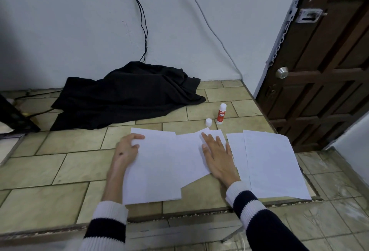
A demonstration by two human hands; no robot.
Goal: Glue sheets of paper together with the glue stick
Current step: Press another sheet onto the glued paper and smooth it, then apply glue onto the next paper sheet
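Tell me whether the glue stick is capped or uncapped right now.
Uncapped. The glue stick stands upright on the tiled surface, and its white cap stands apart beside it. Neither hand touches it.

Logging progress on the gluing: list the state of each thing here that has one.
Red-and-white glue stick: upright, uncapped.
Small white cap: off, standing beside the stick.
Overlapped white paper sheets: flat, pressed.
Spare white sheets: lying untouched.
Left hand: fingers curled over the sheet edge.
Right hand: flat, pressing.
Brown wooden door: ajar.

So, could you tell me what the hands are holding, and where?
The left hand grips the top paper sheet by its left edge; the right hand only presses flat.
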